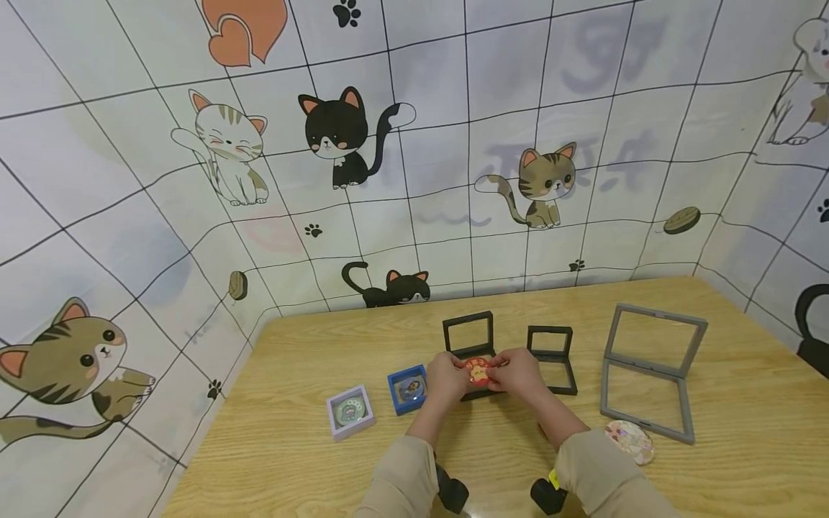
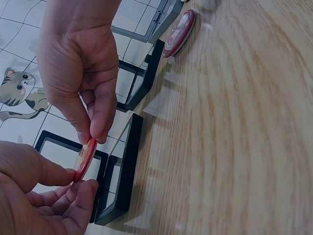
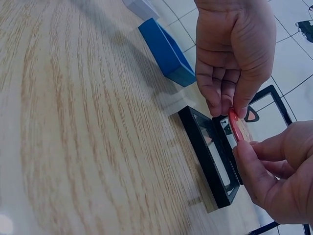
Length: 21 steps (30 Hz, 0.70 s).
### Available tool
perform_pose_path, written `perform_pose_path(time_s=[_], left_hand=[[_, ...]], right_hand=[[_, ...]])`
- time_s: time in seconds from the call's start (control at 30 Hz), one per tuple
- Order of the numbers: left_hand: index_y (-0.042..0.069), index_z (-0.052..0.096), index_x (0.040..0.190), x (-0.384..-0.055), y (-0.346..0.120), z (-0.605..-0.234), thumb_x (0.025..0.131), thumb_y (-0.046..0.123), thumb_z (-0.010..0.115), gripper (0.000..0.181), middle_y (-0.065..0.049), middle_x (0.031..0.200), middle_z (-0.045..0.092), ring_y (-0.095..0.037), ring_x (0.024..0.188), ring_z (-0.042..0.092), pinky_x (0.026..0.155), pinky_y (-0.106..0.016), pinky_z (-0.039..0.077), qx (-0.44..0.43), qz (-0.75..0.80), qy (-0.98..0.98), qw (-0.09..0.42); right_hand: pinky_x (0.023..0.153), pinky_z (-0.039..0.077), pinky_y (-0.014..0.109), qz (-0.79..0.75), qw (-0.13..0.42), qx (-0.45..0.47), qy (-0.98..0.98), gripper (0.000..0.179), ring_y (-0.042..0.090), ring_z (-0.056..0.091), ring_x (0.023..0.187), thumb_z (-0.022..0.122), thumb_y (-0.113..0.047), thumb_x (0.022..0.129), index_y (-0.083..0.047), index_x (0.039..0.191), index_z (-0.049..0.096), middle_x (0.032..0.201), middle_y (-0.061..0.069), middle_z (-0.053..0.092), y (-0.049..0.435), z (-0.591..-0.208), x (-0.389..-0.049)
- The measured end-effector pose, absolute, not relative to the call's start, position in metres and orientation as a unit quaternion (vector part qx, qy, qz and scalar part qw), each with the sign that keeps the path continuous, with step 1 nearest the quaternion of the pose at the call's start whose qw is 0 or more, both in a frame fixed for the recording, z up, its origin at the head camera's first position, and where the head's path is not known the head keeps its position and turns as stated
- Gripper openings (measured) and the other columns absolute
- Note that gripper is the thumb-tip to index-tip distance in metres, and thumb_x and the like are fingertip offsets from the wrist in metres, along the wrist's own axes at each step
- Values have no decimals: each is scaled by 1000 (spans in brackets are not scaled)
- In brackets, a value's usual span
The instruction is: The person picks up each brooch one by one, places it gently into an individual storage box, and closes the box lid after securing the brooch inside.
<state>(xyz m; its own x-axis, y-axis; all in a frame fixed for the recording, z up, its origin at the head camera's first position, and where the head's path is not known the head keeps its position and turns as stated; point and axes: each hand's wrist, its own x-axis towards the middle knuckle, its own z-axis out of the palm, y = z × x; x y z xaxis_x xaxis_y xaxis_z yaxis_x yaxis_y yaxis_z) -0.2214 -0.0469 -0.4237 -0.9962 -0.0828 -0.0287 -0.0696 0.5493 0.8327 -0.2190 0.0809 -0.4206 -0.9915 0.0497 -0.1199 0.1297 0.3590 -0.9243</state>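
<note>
A round red button badge point(image 1: 478, 372) with a yellow figure is pinched at its edges between both hands. My left hand point(image 1: 447, 379) grips its left edge with thumb and fingers, and my right hand point(image 1: 523, 373) grips the right edge. Both wrist views show the badge point(image 2: 86, 159) tilted, its thin rim towards the cameras. Directly below and behind it stands an opened black display frame point(image 1: 490, 332), one half flat on the table, the other raised. The clear window of its lower half point(image 3: 209, 155) shows in the right wrist view, while the hands partly cover it from above.
Right of the hands stand a smaller opened black frame point(image 1: 550, 329) and a large opened grey frame point(image 1: 685, 410). A patterned round badge point(image 1: 630, 440) lies before the grey one; another badge point(image 2: 180, 33) lies nearby. Blue point(image 1: 406, 411) and lilac point(image 1: 352, 430) frames holding badges lie left.
</note>
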Motion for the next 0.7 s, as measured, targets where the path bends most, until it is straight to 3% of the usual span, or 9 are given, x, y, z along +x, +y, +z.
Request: perform_pose_path(time_s=[0.7], left_hand=[[-2, 58, 86, -225, -44, -429, 79, 2, 61, 9, -8, 75, 55, -16, 60, 50, 46, -23, 40, 22, -451, -892, 26]], right_hand=[[53, 51, 24, -568, 26, 67, 820, 14, 11, 60, 52, 62, 6, 79, 12, 91, 62, 81, 20, 57, 82, -429, -227]])
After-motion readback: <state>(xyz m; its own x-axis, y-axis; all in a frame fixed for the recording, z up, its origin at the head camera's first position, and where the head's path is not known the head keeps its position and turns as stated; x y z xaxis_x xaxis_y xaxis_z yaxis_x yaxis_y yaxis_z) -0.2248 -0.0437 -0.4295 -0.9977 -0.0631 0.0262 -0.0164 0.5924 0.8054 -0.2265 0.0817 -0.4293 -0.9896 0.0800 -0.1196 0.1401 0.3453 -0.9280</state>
